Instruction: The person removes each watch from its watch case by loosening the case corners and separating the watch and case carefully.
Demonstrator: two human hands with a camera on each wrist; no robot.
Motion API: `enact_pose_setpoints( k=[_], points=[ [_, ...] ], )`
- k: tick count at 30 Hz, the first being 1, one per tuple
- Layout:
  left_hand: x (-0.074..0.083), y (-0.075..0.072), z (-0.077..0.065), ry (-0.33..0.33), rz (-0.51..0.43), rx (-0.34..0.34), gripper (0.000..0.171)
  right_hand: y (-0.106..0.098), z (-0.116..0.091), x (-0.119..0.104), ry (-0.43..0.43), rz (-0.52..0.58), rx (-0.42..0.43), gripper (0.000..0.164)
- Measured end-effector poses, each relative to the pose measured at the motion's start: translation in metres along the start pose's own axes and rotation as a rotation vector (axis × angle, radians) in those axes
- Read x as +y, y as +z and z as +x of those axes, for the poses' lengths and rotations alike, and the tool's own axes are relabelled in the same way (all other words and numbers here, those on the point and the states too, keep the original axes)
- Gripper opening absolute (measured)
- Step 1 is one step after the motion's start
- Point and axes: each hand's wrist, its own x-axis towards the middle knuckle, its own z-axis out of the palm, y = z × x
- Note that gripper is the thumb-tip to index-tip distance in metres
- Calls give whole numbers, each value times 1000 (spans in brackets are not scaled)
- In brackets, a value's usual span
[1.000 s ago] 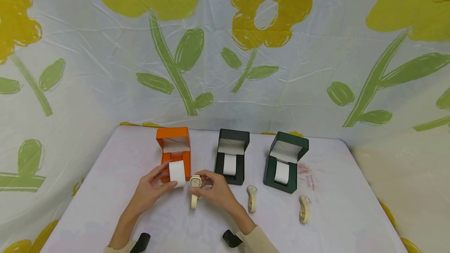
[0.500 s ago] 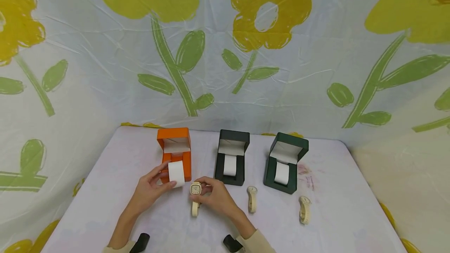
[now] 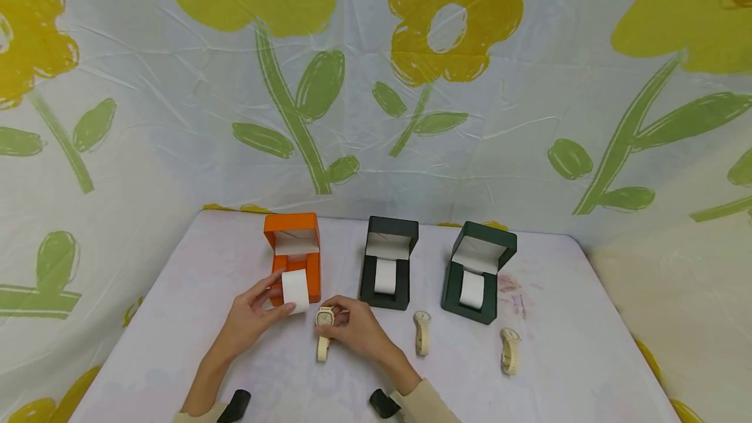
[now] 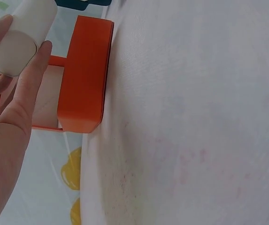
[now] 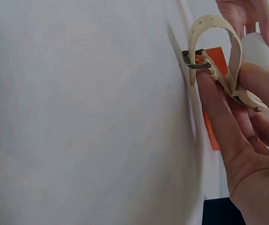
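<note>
In the head view my left hand grips a white watch cushion between thumb and fingers, just in front of the open orange watch box. The left wrist view shows the rounded end of that cushion pinched above the box. To its right, my right hand holds a cream wristwatch by the case, its strap hanging down. Seen from the right wrist, the strap is buckled into a loop, with thumb and fingers pinching the watch. The two hands are close together but apart.
A black watch box and a dark green watch box stand open to the right, each with a white cushion inside. Two more cream watches, a nearer one and a farther-right one, lie on the white-covered table.
My right hand with the watch has shifted slightly down, away from the orange box, and the watch has tilted a little. My left hand keeps its hold on the cushion, nearly still.
</note>
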Motion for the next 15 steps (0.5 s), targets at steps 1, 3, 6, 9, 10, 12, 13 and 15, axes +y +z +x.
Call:
enact_pose_setpoints(
  k=[1,3,6,9,10,12,13,15],
  points=[
    [0,0,0,-2,0,0,76,0,0,1,-2,-14,-2,34],
    [-1,0,1,-8,0,-2,77,0,1,1,-7,-38,-6,34],
    [-2,0,1,-14,0,-3,77,0,1,1,-24,-73,-10,33],
    [-2,1,1,-23,10,2,77,0,1,0,-43,-119,-8,31],
    [-2,0,1,-27,14,5,78,0,1,-1,-48,-133,-7,31],
    [-1,0,1,-36,19,10,78,0,2,-1,-43,-164,-6,30],
    [-1,0,1,-39,21,12,78,0,2,-1,-40,-176,-6,29],
    [-2,0,1,-43,21,14,78,0,2,-2,-33,-199,-7,29]
  ],
)
